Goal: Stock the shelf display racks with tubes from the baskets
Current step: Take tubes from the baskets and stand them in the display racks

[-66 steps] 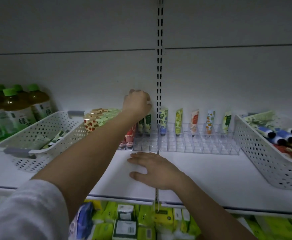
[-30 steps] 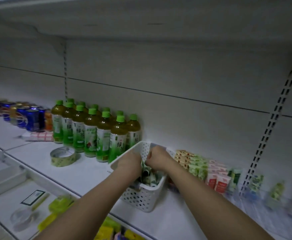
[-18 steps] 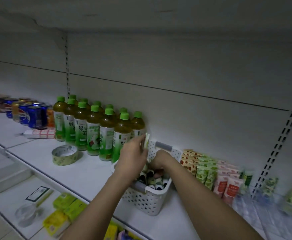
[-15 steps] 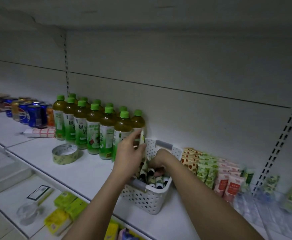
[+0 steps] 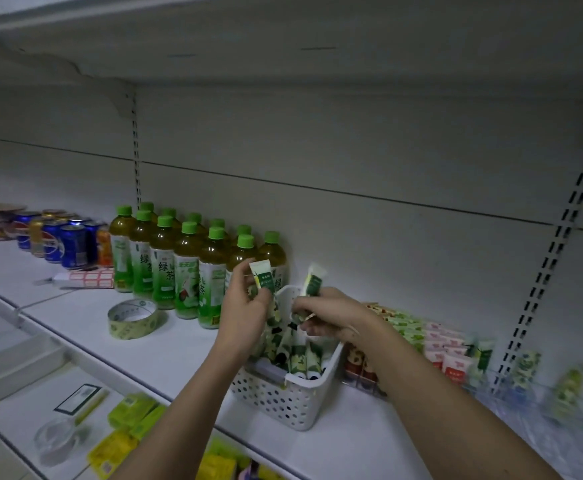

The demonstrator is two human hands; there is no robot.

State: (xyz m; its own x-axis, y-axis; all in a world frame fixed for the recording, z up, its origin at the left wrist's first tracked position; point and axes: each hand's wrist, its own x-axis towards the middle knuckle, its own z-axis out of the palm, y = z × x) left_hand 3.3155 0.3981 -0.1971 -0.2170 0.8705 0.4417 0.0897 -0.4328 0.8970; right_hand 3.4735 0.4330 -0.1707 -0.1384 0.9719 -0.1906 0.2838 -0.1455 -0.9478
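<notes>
A white perforated basket (image 5: 283, 400) stands on the shelf with several green-and-white tubes (image 5: 298, 358) inside. Above it, my left hand (image 5: 245, 310) grips one green tube (image 5: 263, 275) upright. My right hand (image 5: 331, 315) holds a second green tube (image 5: 314, 280) over the basket's far end. To the right, the clear display rack (image 5: 511, 393) holds several upright tubes (image 5: 452, 362), red and green ones, part blurred at the frame's edge.
Green tea bottles (image 5: 186, 261) stand in rows just left of the basket, drink cans (image 5: 65, 240) farther left. A roll of tape (image 5: 132, 318) lies on the shelf (image 5: 165, 355) in front. A lower shelf holds yellow-green boxes (image 5: 127, 427).
Both hands have lifted out of the basket, each with a green tube; earlier the right hand was still down among the tubes. Before that my view swung left from the rack to this basket.
</notes>
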